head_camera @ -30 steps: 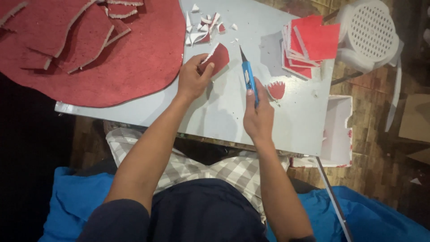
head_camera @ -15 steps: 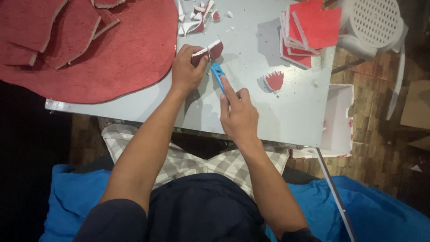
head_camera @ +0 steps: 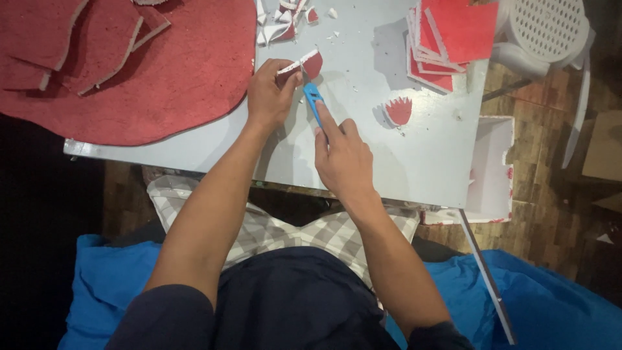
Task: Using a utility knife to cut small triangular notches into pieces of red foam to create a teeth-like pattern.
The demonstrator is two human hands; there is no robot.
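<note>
My left hand (head_camera: 269, 94) grips a small red foam piece with a white edge (head_camera: 310, 65) on the grey table (head_camera: 363, 149). A blue utility knife (head_camera: 313, 100) is in my right hand (head_camera: 343, 155), index finger laid along its handle. The knife's tip rests against the lower edge of the foam piece. A finished red cut-out with pointed petals (head_camera: 398, 110) lies to the right of my hands.
A large red foam sheet (head_camera: 149, 78) with cut strips covers the table's left part. White and red scraps (head_camera: 285, 23) lie at the far edge. A stack of red squares (head_camera: 447, 39) sits at the right. A white plastic chair (head_camera: 544, 32) and white box (head_camera: 489, 168) stand beside the table.
My right hand swung the knife from the right of the foam piece to its lower edge. My left hand kept hold of the piece.
</note>
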